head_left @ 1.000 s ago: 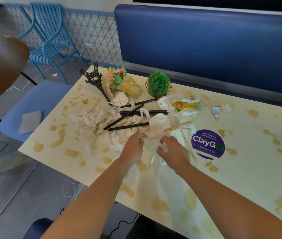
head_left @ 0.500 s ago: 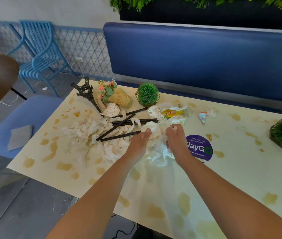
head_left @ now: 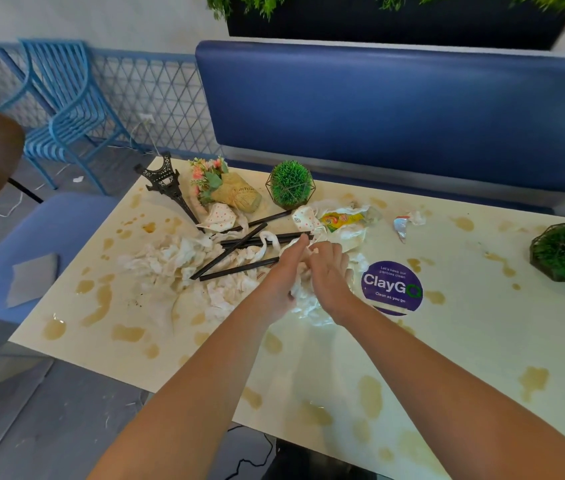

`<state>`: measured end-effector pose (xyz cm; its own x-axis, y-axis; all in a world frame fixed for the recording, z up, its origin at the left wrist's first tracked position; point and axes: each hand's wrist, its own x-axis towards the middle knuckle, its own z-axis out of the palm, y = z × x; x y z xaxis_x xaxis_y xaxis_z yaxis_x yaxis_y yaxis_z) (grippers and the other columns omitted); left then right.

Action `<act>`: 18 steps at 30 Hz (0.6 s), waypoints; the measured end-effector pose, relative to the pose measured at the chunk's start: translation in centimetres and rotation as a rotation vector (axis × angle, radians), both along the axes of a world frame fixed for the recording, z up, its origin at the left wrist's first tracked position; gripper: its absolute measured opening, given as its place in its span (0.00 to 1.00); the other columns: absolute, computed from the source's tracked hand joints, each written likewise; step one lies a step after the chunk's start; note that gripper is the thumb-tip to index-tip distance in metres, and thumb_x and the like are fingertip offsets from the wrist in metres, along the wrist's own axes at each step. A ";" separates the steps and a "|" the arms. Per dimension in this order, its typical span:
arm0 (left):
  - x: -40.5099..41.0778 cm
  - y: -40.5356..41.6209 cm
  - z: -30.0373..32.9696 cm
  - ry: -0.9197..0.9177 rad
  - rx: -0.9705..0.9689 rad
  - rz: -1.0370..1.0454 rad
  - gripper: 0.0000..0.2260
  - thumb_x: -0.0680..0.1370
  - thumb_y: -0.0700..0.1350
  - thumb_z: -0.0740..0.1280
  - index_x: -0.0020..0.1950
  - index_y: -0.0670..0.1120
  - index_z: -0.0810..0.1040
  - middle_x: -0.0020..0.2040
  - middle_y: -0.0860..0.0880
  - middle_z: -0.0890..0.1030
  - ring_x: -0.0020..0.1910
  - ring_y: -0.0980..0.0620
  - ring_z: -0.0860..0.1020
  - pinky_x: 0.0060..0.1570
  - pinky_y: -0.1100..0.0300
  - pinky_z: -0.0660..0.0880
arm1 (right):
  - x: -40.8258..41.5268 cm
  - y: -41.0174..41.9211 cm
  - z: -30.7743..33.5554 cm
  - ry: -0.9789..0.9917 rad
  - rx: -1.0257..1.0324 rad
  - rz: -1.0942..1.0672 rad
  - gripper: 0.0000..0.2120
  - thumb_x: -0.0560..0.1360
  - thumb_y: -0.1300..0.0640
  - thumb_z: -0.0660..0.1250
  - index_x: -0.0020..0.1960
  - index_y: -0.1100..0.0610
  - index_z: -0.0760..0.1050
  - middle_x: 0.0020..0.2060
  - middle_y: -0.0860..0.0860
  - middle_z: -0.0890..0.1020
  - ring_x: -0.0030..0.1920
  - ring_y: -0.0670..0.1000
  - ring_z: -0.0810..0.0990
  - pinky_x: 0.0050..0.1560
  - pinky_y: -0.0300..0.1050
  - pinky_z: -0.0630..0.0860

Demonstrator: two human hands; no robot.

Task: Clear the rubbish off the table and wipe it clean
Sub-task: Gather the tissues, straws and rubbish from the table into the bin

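the person is leaning over the table (head_left: 464, 348) and working at the rubbish, so we are in the clearing step, with the wiping not yet begun by the look of all those brown spills. the left hand (head_left: 283, 277) and the right hand (head_left: 329, 275) are meeting over a wad of crumpled white tissue (head_left: 303, 299), cupping it between them; the left fingers are reaching forward fairly straight, the right ones are bending over the wad, though how tightly either is gripping i cannot tell from here.

the rest of the tissue pile (head_left: 177, 258) is lying just to the left of the hands, ragged, stained and looking damp, with black chopsticks (head_left: 236, 251) crossing over it. beyond the hands, spotted paper scraps (head_left: 222, 218), a yellow wrapper (head_left: 341, 219) and a small foil wrapper (head_left: 401, 226) are lying near the far edge.

next, i'd say, comes gathering the loose tissue into the bundle without tearing it, and dealing with the chopsticks, since they are pinning the pile. the tower model (head_left: 165, 183), the little bouquet (head_left: 225, 188) and the two green ball plants (head_left: 289, 183) are decoration, probably staying put. a grey cloth (head_left: 33, 278) is waiting on the blue seat, likely for wiping.
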<state>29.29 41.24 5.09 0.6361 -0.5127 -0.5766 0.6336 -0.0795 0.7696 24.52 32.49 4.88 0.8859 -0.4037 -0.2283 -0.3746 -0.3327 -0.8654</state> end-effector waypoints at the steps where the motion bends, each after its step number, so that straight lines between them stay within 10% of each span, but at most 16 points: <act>1: 0.1 0.1 0.2 -0.004 0.025 0.009 0.23 0.77 0.64 0.63 0.63 0.51 0.77 0.54 0.49 0.84 0.54 0.53 0.81 0.58 0.54 0.75 | -0.1 -0.2 -0.5 0.008 -0.067 0.034 0.13 0.77 0.47 0.50 0.57 0.50 0.66 0.56 0.46 0.64 0.58 0.48 0.59 0.62 0.46 0.55; 5: 0.1 0.4 1.0 -0.005 0.097 0.079 0.10 0.81 0.51 0.63 0.55 0.45 0.75 0.38 0.46 0.78 0.29 0.52 0.76 0.25 0.64 0.70 | -0.6 -0.6 -0.3 0.035 0.257 0.017 0.16 0.73 0.46 0.63 0.58 0.49 0.66 0.54 0.48 0.71 0.56 0.49 0.71 0.60 0.46 0.67; 10: 0.5 1.1 0.7 -0.037 0.119 0.246 0.10 0.79 0.47 0.63 0.57 0.42 0.72 0.37 0.44 0.75 0.25 0.51 0.72 0.24 0.62 0.68 | -1.9 -0.7 -0.2 0.078 0.660 -0.017 0.19 0.74 0.53 0.73 0.58 0.59 0.68 0.43 0.57 0.80 0.35 0.54 0.80 0.39 0.48 0.79; 18: 0.5 1.6 -0.1 -0.190 0.309 0.168 0.14 0.78 0.53 0.66 0.54 0.43 0.79 0.41 0.48 0.79 0.36 0.52 0.76 0.32 0.61 0.72 | -0.8 -1.1 0.5 -0.031 0.530 -0.043 0.09 0.74 0.65 0.72 0.53 0.63 0.82 0.38 0.53 0.84 0.36 0.46 0.80 0.42 0.37 0.80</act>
